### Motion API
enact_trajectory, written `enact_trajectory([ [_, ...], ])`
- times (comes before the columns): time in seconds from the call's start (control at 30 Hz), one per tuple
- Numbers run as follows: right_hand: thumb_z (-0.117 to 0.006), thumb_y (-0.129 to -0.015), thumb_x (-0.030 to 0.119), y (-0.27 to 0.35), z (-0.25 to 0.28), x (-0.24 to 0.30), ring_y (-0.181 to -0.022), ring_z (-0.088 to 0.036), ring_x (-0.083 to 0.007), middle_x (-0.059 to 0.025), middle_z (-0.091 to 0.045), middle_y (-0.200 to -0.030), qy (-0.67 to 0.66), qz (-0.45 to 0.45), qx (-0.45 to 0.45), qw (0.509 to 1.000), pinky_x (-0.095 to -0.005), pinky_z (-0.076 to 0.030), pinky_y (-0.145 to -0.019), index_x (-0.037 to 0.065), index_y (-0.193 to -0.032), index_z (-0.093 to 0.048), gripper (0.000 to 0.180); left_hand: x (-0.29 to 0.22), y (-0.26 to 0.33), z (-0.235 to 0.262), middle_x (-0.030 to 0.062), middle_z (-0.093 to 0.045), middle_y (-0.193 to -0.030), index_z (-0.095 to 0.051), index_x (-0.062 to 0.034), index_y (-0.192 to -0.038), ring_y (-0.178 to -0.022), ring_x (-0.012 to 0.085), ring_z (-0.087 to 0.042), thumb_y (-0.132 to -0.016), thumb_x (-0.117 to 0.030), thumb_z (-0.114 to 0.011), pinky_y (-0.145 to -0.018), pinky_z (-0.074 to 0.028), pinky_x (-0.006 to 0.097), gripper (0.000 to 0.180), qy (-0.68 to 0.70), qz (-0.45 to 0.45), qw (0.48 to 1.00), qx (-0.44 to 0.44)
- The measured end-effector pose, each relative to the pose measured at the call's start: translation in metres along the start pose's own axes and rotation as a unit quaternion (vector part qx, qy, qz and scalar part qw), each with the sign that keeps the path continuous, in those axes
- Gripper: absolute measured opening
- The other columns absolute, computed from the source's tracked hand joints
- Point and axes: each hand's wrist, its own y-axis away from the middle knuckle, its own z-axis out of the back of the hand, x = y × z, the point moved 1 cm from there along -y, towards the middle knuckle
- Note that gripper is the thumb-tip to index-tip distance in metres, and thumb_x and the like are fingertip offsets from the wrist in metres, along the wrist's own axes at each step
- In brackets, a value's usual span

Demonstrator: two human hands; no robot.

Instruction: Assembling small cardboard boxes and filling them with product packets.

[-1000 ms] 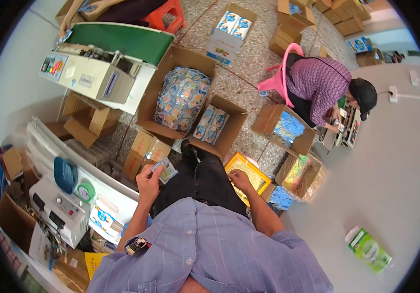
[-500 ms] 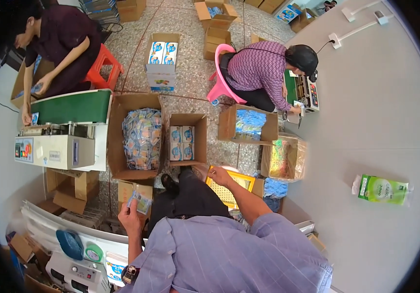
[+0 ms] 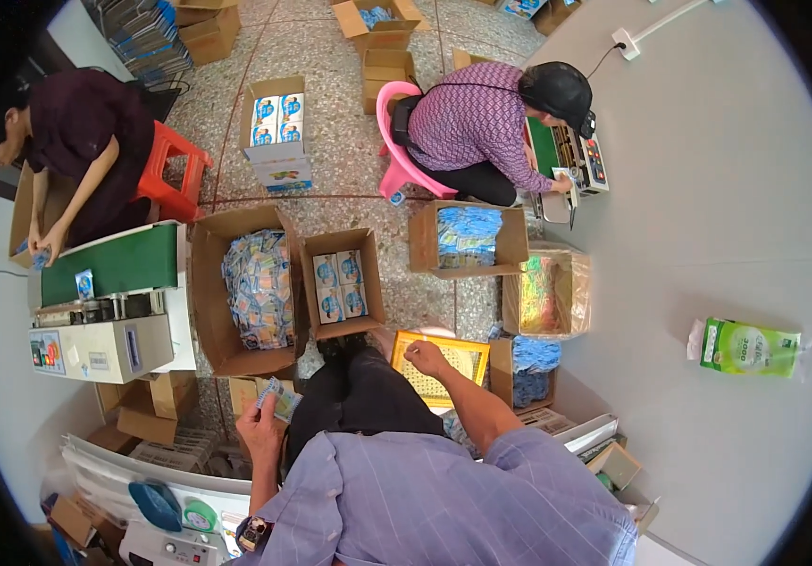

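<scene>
My left hand [image 3: 259, 432], at the lower left beside my leg, is closed on a few small blue-and-white sachets [image 3: 276, 394]. A carton flap [image 3: 243, 389] lies close behind them. In front of my right thigh, my right hand [image 3: 427, 360] is over a yellow-framed tray [image 3: 472, 363] with a pale surface of small dark marks in rows. Its fingers are curled together; whatever they may hold is too small to make out. Just beyond my feet stands an open carton [image 3: 375, 274] with white-and-blue boxes [image 3: 340, 285] in it.
A large carton of sachets [image 3: 257, 288] stands at left, beside a green-belted machine [image 3: 123, 269] where a person [image 3: 94, 151] sits. Another person [image 3: 477, 123] works at a machine on the right. Cartons of blue sachets [image 3: 469, 236] stand near the right wall. Behind my left arm is a bench [image 3: 189, 476].
The whole view has shifted. My right hand has come nearer to me over the yellow tray. The person at left has brought both hands together, and a sachet now lies on the green belt.
</scene>
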Motion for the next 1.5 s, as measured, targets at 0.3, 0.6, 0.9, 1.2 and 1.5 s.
enact_trajectory([
  [0.3, -0.070, -0.086, 0.032, 0.018, -0.020, 0.040, -0.086, -0.071, -0.0274, -0.0165, -0.073, -0.092, -0.036, -0.017, 0.005, 0.999, -0.0382, -0.056, -0.078, 0.004, -0.101, -0.073, 0.032, -0.008, -0.033, 0.018, -0.0037, -0.058, -0.077, -0.070, 0.0030, -0.087, -0.071, 0.0051, -0.048, -0.095, -0.012, -0.069, -0.063, -0.039, 0.025, 0.017, -0.031, -0.022, 0.999, 0.034],
  [0.6, -0.069, -0.084, 0.029, 0.016, -0.017, 0.061, -0.087, -0.071, -0.0323, -0.0178, -0.073, -0.090, -0.073, -0.001, 0.023, 0.997, -0.0399, -0.055, -0.080, 0.005, -0.098, -0.072, 0.028, 0.000, -0.045, 0.018, -0.0011, -0.060, -0.077, -0.069, 0.0038, -0.086, -0.072, 0.0063, -0.050, -0.093, -0.014, -0.071, -0.063, -0.040, 0.026, 0.019, -0.054, -0.093, 0.993, 0.046],
  [0.9, -0.068, -0.090, 0.029, 0.038, 0.015, 0.035, -0.080, -0.072, -0.0254, -0.0156, -0.073, -0.089, -0.035, -0.025, -0.035, 0.998, -0.0367, -0.056, -0.074, 0.001, -0.101, -0.071, 0.030, -0.033, -0.062, -0.039, 0.0007, -0.056, -0.072, -0.066, 0.0072, -0.084, -0.069, 0.0067, -0.049, -0.091, -0.015, -0.072, -0.061, -0.039, 0.026, 0.024, -0.098, -0.085, 0.988, 0.088],
  [1.2, -0.074, -0.092, 0.026, -0.022, 0.086, 0.127, -0.105, -0.066, -0.0203, -0.0136, -0.069, -0.115, -0.325, 0.015, 0.048, 0.944, -0.0342, -0.053, -0.092, 0.001, -0.128, -0.059, 0.047, -0.089, -0.104, -0.127, 0.0024, -0.062, -0.078, -0.068, 0.0066, -0.086, -0.074, 0.0084, -0.054, -0.091, -0.007, -0.071, -0.067, -0.042, 0.026, 0.014, -0.058, -0.124, 0.966, 0.220],
  [1.5, -0.068, -0.096, 0.022, -0.108, 0.181, 0.181, -0.073, -0.055, -0.0066, 0.0030, -0.064, -0.082, -0.424, 0.104, 0.157, 0.886, -0.0257, -0.046, -0.064, 0.004, -0.109, -0.070, 0.022, -0.160, -0.156, -0.274, 0.0072, -0.067, -0.082, -0.074, 0.0039, -0.089, -0.078, 0.0142, -0.060, -0.089, -0.011, -0.073, -0.069, -0.046, 0.029, 0.015, -0.104, -0.114, 0.928, 0.339],
])
